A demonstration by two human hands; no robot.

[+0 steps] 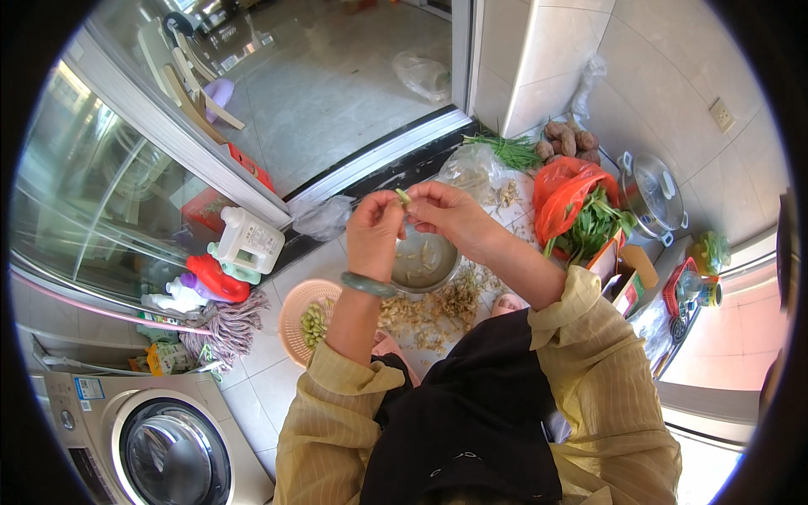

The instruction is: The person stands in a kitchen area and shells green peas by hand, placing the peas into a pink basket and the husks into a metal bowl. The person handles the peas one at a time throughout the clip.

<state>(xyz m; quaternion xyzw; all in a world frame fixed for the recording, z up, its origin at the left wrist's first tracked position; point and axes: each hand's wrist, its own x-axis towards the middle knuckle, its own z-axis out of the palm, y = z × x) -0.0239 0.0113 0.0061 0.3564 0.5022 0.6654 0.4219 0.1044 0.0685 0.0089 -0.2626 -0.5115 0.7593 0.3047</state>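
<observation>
Between the fingertips of both my hands is a small pale green pod or bean (403, 197). My left hand (374, 221), with a dark green bangle on its wrist, pinches it from one side. My right hand (449, 214) grips it from the other. Below them on the floor sits a metal bowl (447, 273) with several pale pieces lying in it, partly hidden by my hands. A peach plastic basket (291, 319) stands beside my left forearm and holds green pods or beans (314, 323). Dry brown husks (435, 309) are scattered on the tiles near the bowl.
A red plastic bag (562, 189) of leafy greens (592, 221), brown tubers (568, 140) and a lidded metal pot (650, 189) stand at the right. At the left are detergent bottles (218, 278), a mop head (230, 331) and a washing machine (237, 435). A door sill (385, 158) runs ahead.
</observation>
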